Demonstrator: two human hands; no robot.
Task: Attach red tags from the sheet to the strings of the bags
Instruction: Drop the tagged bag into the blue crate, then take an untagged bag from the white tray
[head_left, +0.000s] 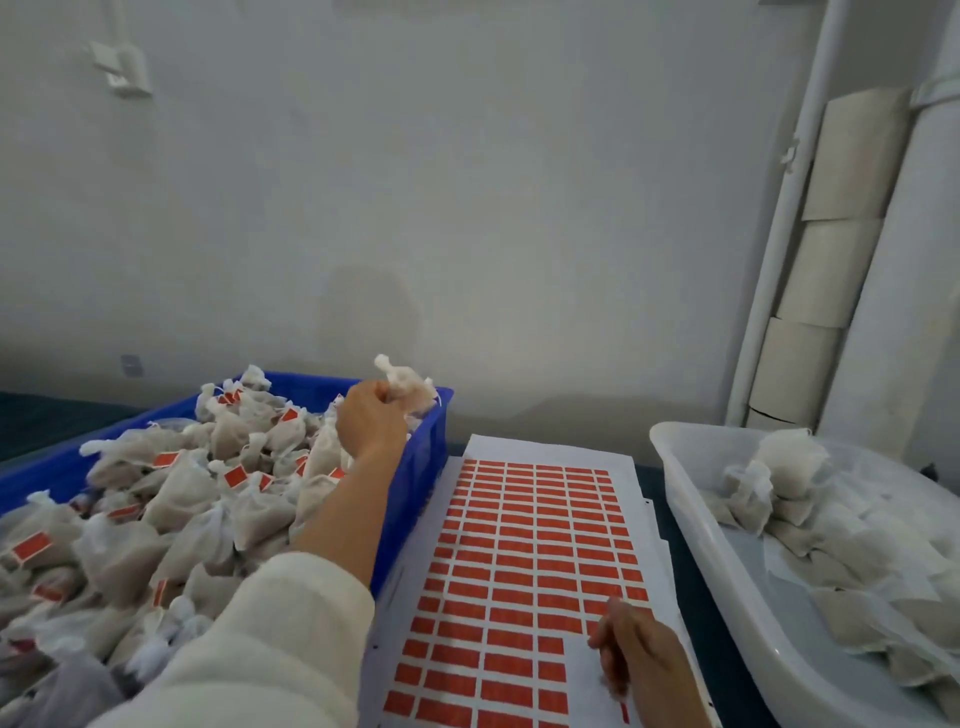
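A blue crate (426, 467) at nine o'clock is heaped with tagged bags (171, 499); a clear tub (675, 467) at three o'clock holds untagged bags (789, 462). Between them lies the sheet of red tags (524, 561) on the dark surface (655, 480). The left hand (371, 421) grips one bag (408, 384) over the crate's far corner. The right hand (636, 649), fingers curled, pinches a tag at five o'clock on the sheet.

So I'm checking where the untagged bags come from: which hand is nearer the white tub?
Right. The right hand rests on the tag sheet beside the white tub; the left hand holds a bag over the blue crate, beyond the sheet.
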